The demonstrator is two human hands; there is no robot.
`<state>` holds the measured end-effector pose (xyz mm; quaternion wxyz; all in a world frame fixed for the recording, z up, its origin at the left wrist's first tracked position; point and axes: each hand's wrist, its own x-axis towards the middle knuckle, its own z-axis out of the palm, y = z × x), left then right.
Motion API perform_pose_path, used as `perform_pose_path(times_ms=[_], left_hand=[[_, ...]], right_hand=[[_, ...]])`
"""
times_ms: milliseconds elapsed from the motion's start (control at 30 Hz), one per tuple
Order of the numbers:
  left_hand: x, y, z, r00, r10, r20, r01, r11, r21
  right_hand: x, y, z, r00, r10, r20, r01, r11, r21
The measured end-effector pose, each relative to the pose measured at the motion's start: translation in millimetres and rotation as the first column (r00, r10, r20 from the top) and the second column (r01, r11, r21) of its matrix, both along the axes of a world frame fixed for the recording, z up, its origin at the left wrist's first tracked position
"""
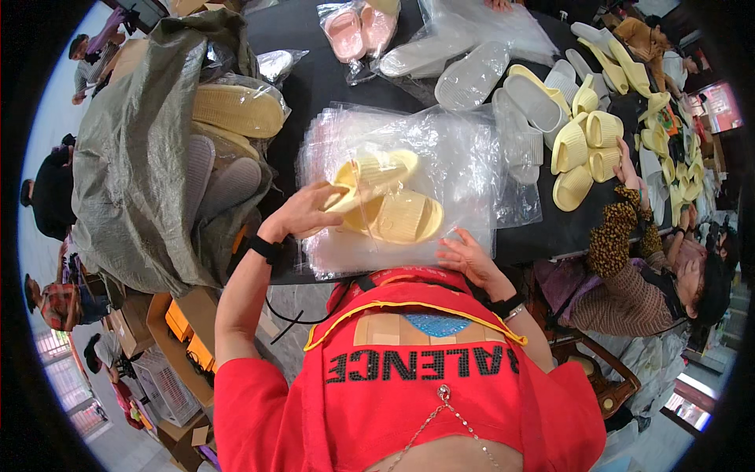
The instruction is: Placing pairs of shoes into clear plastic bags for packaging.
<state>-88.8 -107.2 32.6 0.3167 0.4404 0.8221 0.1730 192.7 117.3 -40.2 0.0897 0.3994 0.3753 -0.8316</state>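
Note:
A pair of pale yellow slippers lies on a stack of clear plastic bags in front of me. The upper slipper (385, 169) is tilted, and the lower slipper (405, 219) rests beside it with its strap up. Thin clear film shines over part of them; whether they are inside a bag I cannot tell. My left hand (309, 211) has its fingers and thumb closed round the left end of the upper slipper. At the near right edge of the plastic bags (464, 173), my right hand (468, 258) holds nothing, its fingers spread.
A grey-green woven sack (130, 157) with bagged slippers stands at the left. Bagged pink slippers (360, 31) and grey slippers (472, 75) lie at the back of the black table. On the right, a co-worker's hand (627, 167) touches a cluster of yellow slippers (586, 145).

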Motion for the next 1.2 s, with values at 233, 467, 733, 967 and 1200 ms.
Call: perform_pose_path(times_ms=[233,467,733,967,1200], left_hand=[[-22.2,25.3,11.3,0.957,-0.291,0.012,0.289,0.954,0.076],[-34.5,60.5,-52.6,0.854,-0.18,-0.488,0.333,0.91,0.248],[-43.2,63.1,-81.2,0.768,-0.315,-0.557,0.469,0.869,0.156],[7.9,78.0,-90.8,0.878,-0.165,-0.449,0.283,0.936,0.211],[10.3,74.3,-82.3,0.905,-0.056,-0.421,0.262,0.853,0.45]], right_hand=[[-43.8,13.2,-15.9,0.998,0.057,0.016,-0.06,0.951,0.302],[-63.5,29.0,-24.2,0.984,0.178,0.013,-0.165,0.881,0.444],[-74.7,40.3,-23.4,0.972,0.22,0.076,-0.231,0.872,0.431],[-65.4,27.4,-22.8,0.983,0.155,-0.101,-0.11,0.928,0.356],[-30.6,54.2,-11.2,0.939,-0.341,0.03,0.331,0.927,0.176]])
